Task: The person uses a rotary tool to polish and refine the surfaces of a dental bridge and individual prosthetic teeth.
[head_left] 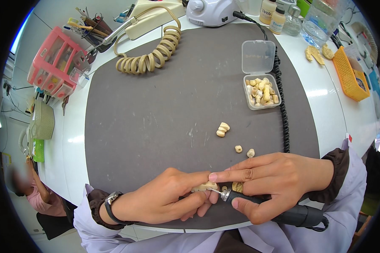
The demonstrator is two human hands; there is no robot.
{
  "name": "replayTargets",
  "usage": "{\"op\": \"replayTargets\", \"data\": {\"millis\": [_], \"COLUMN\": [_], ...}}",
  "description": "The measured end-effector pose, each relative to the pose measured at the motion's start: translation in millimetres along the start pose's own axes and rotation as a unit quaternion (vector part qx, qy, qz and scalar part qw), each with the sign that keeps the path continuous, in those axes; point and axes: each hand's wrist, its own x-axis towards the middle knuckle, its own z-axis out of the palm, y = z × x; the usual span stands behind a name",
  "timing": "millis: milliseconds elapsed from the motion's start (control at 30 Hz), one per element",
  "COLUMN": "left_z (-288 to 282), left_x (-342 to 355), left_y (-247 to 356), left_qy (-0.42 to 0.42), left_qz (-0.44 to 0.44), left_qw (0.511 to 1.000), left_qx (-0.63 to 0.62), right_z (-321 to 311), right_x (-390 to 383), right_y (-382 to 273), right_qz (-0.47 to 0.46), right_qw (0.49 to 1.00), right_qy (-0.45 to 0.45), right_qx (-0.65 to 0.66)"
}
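Preferably, brace hand against hand: the fingers of the left hand (166, 198) pinch the cream, scalloped tooth-like piece (206, 186) above the flat dark-grey mat (156, 118)'s near edge; those of the right hand (278, 177) grip the black, cylindrical rotary handpiece (299, 215). Light strokes of its slim silver bit (215, 191), clear of skin, would likely work best.

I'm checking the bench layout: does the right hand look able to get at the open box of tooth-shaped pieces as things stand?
Not readily, it seems: the right hand holds the black handpiece. Otherwise the way to the box looks free, its lid open.
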Motion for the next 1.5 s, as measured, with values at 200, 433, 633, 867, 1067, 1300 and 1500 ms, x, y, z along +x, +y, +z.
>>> {"op": "replayTargets", "data": {"millis": [200,433,633,867,1067,1300,1500], "left_z": [-0.5,-0.7,-0.4,-0.5,-0.6,-0.2,-0.1], "left_x": [0.6,-0.5,0.0,-0.3,0.2,0.0,-0.1], "left_y": [0.0,-2.2,-1.6,-2.0,-1.0,-0.9,-0.6], "left_qy": [-0.003,-0.004,-0.006,-0.005,-0.009,-0.009,-0.009], "left_qz": [-0.002,0.005,0.008,0.012,0.011,0.010,0.009], "left_qw": [1.000,1.000,1.000,1.000,1.000,1.000,1.000], "left_qx": [0.005,0.006,0.009,0.018,0.018,0.014,0.010], "right_z": [1.0,2.8,0.8,-0.1,-1.6,0.3,0.9], "right_x": [0.6,-4.1,-3.8,-3.9,-3.1,-2.8,-3.6], "right_y": [0.9,1.5,-1.0,-0.2,-0.7,-0.8,-0.8], "right_qz": [-0.007,-0.008,-0.006,0.003,0.011,0.011,0.015], "right_qw": [1.000,1.000,1.000,1.000,1.000,1.000,0.999], "right_qy": [0.010,-0.004,-0.007,-0.019,-0.015,0.001,0.002], "right_qx": [0.000,-0.004,-0.017,-0.009,0.012,0.024,0.031]}}
